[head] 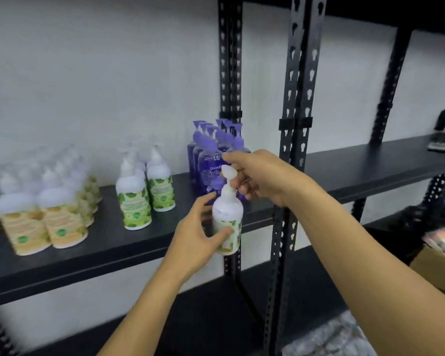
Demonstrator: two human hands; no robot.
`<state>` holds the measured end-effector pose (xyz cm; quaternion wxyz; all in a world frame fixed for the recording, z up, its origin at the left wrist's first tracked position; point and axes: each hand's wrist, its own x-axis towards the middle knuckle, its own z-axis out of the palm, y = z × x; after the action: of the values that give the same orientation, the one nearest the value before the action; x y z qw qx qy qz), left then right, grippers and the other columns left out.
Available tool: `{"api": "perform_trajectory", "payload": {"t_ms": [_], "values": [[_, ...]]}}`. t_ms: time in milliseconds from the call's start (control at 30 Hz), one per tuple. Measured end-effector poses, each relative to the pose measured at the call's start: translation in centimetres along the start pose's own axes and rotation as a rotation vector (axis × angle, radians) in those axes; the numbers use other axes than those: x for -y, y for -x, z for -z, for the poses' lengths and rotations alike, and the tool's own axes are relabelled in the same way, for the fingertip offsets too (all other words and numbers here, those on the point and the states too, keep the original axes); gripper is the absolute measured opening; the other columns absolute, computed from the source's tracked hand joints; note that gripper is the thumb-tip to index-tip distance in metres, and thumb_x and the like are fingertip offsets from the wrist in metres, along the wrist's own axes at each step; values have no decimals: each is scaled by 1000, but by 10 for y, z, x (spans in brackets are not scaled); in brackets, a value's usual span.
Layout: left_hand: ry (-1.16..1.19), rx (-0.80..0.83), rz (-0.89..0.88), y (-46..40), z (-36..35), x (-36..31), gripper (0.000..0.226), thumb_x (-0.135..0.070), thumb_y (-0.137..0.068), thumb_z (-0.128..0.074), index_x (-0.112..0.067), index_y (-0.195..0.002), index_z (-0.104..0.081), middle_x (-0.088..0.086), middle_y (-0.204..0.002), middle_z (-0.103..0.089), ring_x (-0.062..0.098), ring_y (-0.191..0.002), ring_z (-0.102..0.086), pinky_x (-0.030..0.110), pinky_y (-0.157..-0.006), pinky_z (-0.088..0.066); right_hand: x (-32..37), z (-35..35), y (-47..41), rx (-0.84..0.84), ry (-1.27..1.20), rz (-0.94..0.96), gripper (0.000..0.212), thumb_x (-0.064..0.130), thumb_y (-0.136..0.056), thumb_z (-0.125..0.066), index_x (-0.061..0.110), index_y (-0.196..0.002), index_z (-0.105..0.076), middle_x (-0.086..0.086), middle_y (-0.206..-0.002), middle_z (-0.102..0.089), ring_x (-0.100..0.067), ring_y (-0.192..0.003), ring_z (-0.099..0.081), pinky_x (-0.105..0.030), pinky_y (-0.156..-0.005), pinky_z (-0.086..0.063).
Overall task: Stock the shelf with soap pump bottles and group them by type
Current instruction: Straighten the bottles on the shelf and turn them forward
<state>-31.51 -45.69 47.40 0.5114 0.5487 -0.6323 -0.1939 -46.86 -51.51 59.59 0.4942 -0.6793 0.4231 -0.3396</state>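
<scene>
- At the left of the frame, a cluster of orange-label pump bottles [43, 222] stands in rows running from front to back on the black shelf [118, 250]. Blur hides the exact count, but two stand in front and several more behind. The tight rows look meant to keep one type together.
- Left of centre stand the green-label pump bottles [144, 194], kept apart from the orange ones. At least three are visible, and possibly a fourth behind them.
- In the centre, the left hand [195, 240] curls round the body of one more green-label bottle [228, 222], with the thumb across the label. It is held upright in front of the shelf edge, not yet set down. I judge it belongs with the green group to its left.
- Just right of it, the right hand [257, 176] pinches that bottle's white pump head [228, 173], probably to turn the spout so that it matches the others.
- Behind the hands, purple pump bottles [211, 150] are packed beside the black upright [230, 73]. About six pump heads show.
</scene>
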Motion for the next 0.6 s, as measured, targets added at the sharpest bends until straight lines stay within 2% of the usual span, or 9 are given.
{"api": "perform_trajectory", "payload": {"t_ms": [67,133,267,367,500,567,600], "values": [[35,-43,-5,-1,14,-2,63,-20,-83,-77,-40,-135,-47,-16,-119,-65,-2,-105,-63,30,-92,-56,19,-10,-5,5,9,27,36,44,-94,-60,9,-102,-66,-2,-64,-63,-14,-53,-48,-24,-49,-45],[54,-75,-10,0,24,-3,61,-19,-83,-77,-39,-133,-48,-17,-118,-65,-2,-105,-63,31,-91,-56,33,-19,-10,15,22,44,36,43,-95,-60,8,-101,-67,-3,-65,-63,-14,-54,-48,-24,-48,-45],[74,-162,-9,2,35,-3,59,-17,-81,-79,-36,-129,-50,-17,-115,-66,-3,-103,-63,27,-89,-56,44,-38,-21,43,38,59,38,43,-94,-60,7,-99,-72,0,-63,-61,-13,-56,-49,-25,-52,-45],[65,-248,-11,2,42,-3,56,-16,-77,-82,-33,-122,-52,-16,-110,-66,-3,-97,-64,20,-81,-56,45,-50,-29,50,58,112,40,45,-93,-59,9,-96,-77,3,-58,-58,-13,-54,-49,-29,-57,-43],[41,-333,-17,0,50,-2,54,-19,-76,-82,-41,-114,-50,-17,-106,-65,-4,-90,-63,15,-74,-53,43,-61,-34,1,68,201,45,44,-94,-59,2,-98,-74,6,-57,-57,-8,-48,-48,-25,-55,-39],[34,-372,-12,-1,54,-3,53,-19,-76,-82,-43,-110,-48,-18,-105,-63,-7,-89,-61,11,-71,-51,38,-66,-33,-46,76,279,36,44,-95,-59,10,-87,-70,9,-63,-59,-1,-50,-51,-22,-58,-38],[34,-395,-12,-2,57,-3,54,-19,-76,-82,-43,-111,-48,-18,-106,-63,-8,-89,-61,9,-70,-50,34,-68,-33,-64,69,320,29,44,-95,-59,18,-88,-69,11,-71,-61,1,-57,-54,-21,-61,-39]]}}
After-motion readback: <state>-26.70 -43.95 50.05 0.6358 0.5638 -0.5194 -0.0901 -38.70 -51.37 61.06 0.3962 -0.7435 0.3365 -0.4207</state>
